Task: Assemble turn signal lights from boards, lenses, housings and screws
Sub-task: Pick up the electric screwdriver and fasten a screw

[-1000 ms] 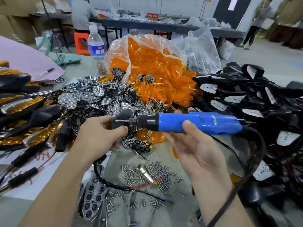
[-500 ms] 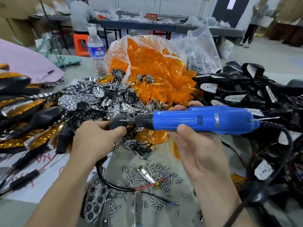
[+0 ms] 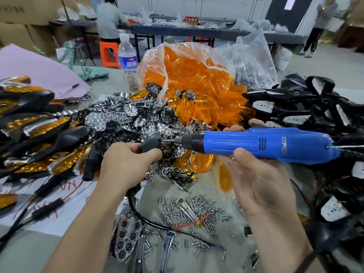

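Left hand [image 3: 126,164] gripping housing [image 3: 151,143]; right hand [image 3: 256,174] gripping electric screwdriver [image 3: 256,143], bit meeting housing. Screw-fastening step likely proceeding; next calling for steady alignment.

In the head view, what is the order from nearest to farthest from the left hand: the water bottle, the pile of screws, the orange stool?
1. The pile of screws: on the table, just right of the left hand.
2. The water bottle: upright near the table's far edge.
3. The orange stool: beyond the table.
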### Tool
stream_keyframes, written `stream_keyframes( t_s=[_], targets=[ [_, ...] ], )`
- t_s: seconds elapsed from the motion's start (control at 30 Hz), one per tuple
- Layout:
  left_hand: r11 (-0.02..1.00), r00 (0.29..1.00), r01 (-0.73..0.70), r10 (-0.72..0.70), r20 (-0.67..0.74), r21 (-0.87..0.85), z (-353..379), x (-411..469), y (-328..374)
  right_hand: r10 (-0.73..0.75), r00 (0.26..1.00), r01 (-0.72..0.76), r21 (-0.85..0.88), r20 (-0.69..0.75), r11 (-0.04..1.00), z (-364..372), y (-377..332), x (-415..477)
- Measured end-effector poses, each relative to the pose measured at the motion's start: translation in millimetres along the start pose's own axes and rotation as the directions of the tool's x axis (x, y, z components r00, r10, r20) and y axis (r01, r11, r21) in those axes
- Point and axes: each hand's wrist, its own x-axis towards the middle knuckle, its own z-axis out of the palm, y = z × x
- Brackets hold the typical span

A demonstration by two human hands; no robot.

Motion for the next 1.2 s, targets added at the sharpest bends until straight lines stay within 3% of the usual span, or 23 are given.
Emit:
stream_keyframes(
  t_s=[0.67,0.83,1.2],
  targets=[
    [0.983,0.997,-0.062,0.071,-0.044,0.173,1,0,-1,0.030,0.999,-0.029,-0.010,0.031,1.000,2,1,-2],
    [0.966,0.989,-0.081,0.107,-0.097,0.247,4,-5,1,-0.045,0.994,0.060,-0.166,0.097,0.984,9,6,-5],
    [0.985,0.979,-0.140,0.153,-0.132,0.103,2,-9,1,-0.048,0.972,0.091,-0.183,0.230,0.979,5,4,-5]
  ],
)
